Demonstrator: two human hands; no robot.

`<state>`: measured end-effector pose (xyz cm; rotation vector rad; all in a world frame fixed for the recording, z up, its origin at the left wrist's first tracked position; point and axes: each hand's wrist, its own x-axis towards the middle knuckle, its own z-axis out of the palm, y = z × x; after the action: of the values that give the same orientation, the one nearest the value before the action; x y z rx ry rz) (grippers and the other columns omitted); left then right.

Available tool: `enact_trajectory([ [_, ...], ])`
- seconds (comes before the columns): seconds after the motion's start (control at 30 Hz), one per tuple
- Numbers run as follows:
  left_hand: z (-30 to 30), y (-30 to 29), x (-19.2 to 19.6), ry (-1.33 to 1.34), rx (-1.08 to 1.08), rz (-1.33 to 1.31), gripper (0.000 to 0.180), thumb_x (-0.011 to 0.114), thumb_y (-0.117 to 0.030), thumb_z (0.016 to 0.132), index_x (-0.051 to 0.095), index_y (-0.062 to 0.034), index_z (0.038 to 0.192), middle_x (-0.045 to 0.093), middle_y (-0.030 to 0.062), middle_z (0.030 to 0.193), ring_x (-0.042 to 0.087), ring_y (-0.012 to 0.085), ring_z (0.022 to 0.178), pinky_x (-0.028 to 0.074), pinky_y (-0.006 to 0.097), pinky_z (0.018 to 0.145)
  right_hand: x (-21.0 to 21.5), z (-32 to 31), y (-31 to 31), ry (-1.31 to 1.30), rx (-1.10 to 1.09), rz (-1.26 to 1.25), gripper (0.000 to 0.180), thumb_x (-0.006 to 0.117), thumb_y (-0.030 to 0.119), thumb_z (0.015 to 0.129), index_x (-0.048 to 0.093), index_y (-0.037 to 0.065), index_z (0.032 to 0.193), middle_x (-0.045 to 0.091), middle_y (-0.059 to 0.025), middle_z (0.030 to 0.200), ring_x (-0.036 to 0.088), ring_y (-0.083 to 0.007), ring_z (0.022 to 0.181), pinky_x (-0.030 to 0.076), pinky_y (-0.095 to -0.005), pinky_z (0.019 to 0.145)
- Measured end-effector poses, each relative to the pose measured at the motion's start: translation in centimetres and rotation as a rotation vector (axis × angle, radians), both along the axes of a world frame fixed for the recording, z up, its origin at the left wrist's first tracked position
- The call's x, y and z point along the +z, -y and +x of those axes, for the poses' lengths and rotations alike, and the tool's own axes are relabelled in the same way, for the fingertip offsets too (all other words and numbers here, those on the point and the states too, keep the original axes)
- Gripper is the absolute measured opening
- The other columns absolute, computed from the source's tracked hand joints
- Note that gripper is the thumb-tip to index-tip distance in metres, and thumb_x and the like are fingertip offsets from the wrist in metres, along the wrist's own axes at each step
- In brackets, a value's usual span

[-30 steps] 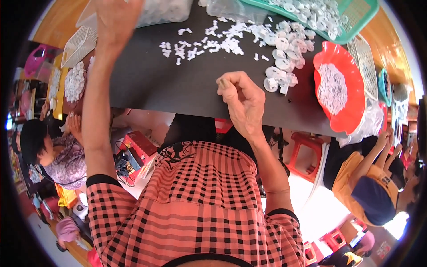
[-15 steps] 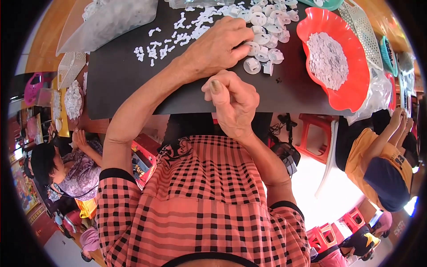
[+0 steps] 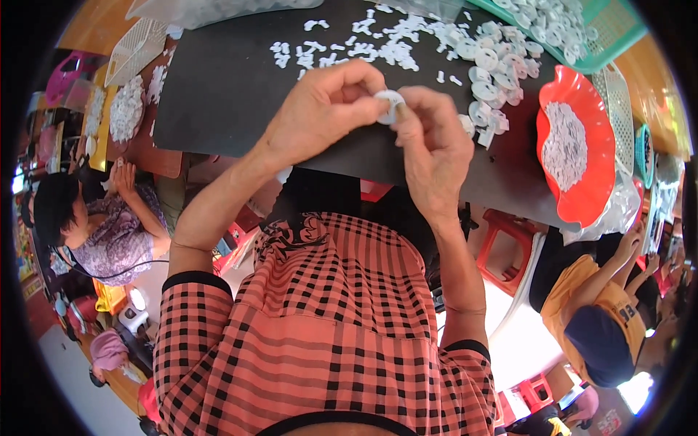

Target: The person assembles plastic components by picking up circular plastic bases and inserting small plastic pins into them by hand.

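A small white round plastic piece (image 3: pixel 390 107) is held up over the near part of the black table mat (image 3: pixel 218 94). My left hand (image 3: pixel 320 112) pinches it from one side between thumb and fingers. From the other side, my right hand (image 3: pixel 436 142) has its thumb and curled fingers on it, slightly blurred. Whether a smaller part sits between those fingertips is hidden. Small white plastic bits (image 3: pixel 396 52) lie scattered beyond my hands. To their right is a heap of translucent white round pieces (image 3: pixel 486 59).
A red scalloped dish (image 3: pixel 600 138) with small whitish bits stands at the right. Behind it is a green basket (image 3: pixel 607 51) of round pieces. A clear plastic bag (image 3: pixel 233 11) lies at the far left. People sit at both sides, one in purple (image 3: pixel 120 251), another in yellow (image 3: pixel 582 291).
My left hand has come back from the heap and now holds a round piece. My right hand has risen to meet it. The view has shifted, so the table's things appear further right.
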<state>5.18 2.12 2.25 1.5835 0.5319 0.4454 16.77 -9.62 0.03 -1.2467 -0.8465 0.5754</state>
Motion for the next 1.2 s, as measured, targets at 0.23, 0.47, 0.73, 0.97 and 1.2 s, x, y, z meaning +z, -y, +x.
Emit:
enact_trajectory([
  [0.23,-3.6,1.0,-0.4,0.129,0.112,-0.315,0.016,0.059,-0.010,0.088,0.060,0.0004,0.101,0.061,0.0052,0.093,0.057,0.0104,0.078,0.048,0.023,0.070,0.2,-1.7,-1.3,-0.187,0.188,-0.097,0.009,0.058,0.006,0.090,0.059,-0.002,0.095,0.063,-0.0031,0.076,0.057,-0.0036,0.064,0.043,-0.0178,0.051],
  [0.47,-4.5,0.1,-1.8,0.308,0.123,-0.534,0.019,0.058,-0.013,0.091,0.059,0.0007,0.103,0.062,0.0093,0.099,0.060,0.0138,0.084,0.051,0.027,0.075,2.0,0.3,-1.8,0.656,0.030,-0.127,0.008,0.066,0.003,0.079,0.062,0.003,0.085,0.061,-0.0058,0.075,0.060,-0.0147,0.062,0.045,-0.0268,0.052],
  [0.73,-4.7,0.1,-1.9,0.291,0.090,-0.463,0.034,0.045,-0.022,0.096,0.053,0.0066,0.113,0.058,0.0182,0.110,0.060,0.0176,0.088,0.050,0.030,0.082,1.5,5.7,-1.3,1.437,-0.156,-0.404,0.019,0.065,0.015,0.078,0.064,0.005,0.095,0.056,-0.0048,0.091,0.050,-0.0238,0.088,0.036,-0.0376,0.078],
  [0.97,-4.5,-0.2,-1.7,0.343,0.040,-0.642,0.035,0.043,-0.019,0.097,0.051,0.0102,0.116,0.058,0.0200,0.108,0.062,0.0245,0.094,0.051,0.035,0.086,1.4,3.4,-0.9,1.418,-0.055,-0.347,0.023,0.065,0.012,0.076,0.065,0.004,0.097,0.054,-0.0040,0.088,0.050,-0.0223,0.087,0.035,-0.0376,0.078],
  [1.2,-3.5,0.2,-1.9,0.328,0.105,-0.610,0.036,0.037,-0.016,0.097,0.048,0.0095,0.119,0.056,0.0255,0.115,0.062,0.0248,0.095,0.050,0.035,0.090,1.2,2.4,0.0,1.073,0.093,-0.222,0.024,0.069,0.011,0.075,0.065,0.005,0.097,0.058,-0.0034,0.088,0.051,-0.0206,0.084,0.035,-0.0347,0.076],
])
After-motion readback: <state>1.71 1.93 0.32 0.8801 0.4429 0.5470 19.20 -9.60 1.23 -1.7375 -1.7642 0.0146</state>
